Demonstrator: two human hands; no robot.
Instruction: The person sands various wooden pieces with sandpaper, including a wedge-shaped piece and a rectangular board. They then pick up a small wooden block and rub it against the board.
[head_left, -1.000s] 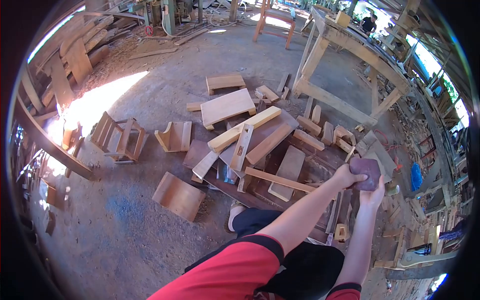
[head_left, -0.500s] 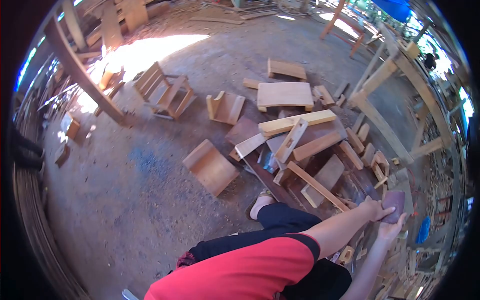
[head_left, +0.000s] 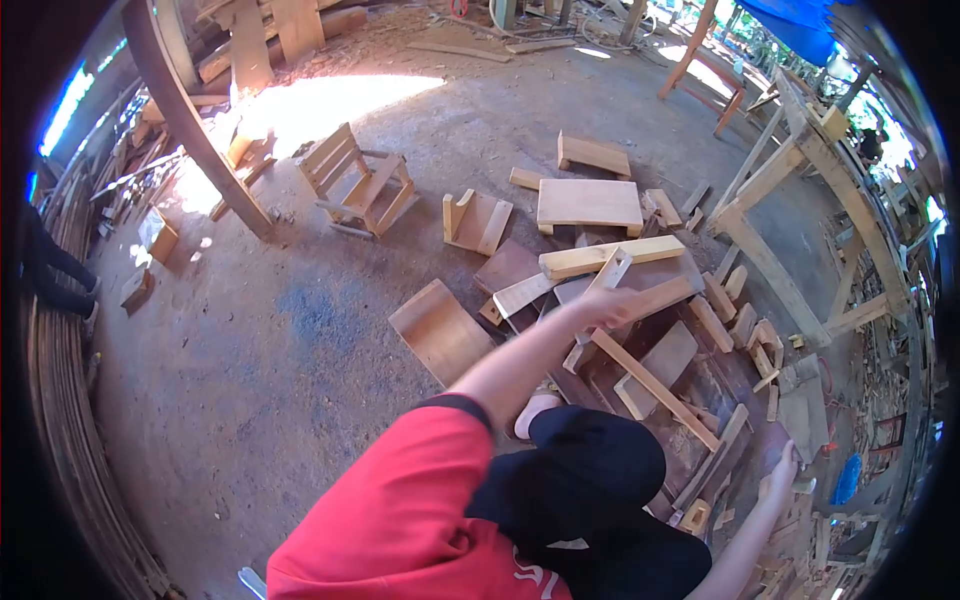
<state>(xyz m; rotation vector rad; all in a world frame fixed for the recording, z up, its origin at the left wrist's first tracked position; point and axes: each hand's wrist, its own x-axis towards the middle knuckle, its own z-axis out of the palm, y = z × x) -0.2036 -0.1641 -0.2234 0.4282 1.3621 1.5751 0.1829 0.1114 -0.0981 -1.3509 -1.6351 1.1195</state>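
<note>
My left hand (head_left: 608,306) reaches across the pile of wood and lies over a slotted wooden piece (head_left: 614,268). Its fingers look stretched out beside a reddish plank (head_left: 660,297), though slightly blurred. Low on the right, my right hand (head_left: 782,468) pinches a reddish-brown sheet of sandpaper (head_left: 770,444) by its edge. Below the left hand, a long thin wooden strip (head_left: 655,388) slants over the pile, with a flat board (head_left: 668,362) beside it. A pale yellowish beam (head_left: 610,257) lies just beyond the hand.
A small slatted wooden chair (head_left: 358,182) stands at the upper left. Curved wooden seat pieces (head_left: 440,330) and a small stool-like top (head_left: 590,204) lie around the pile. A timber frame (head_left: 770,250) rises at the right, and a post (head_left: 195,125) at the left.
My left hand has let go of the sandpaper and moved up and left to the slotted piece. The sandpaper stays in my right hand. The view has shifted slightly.
</note>
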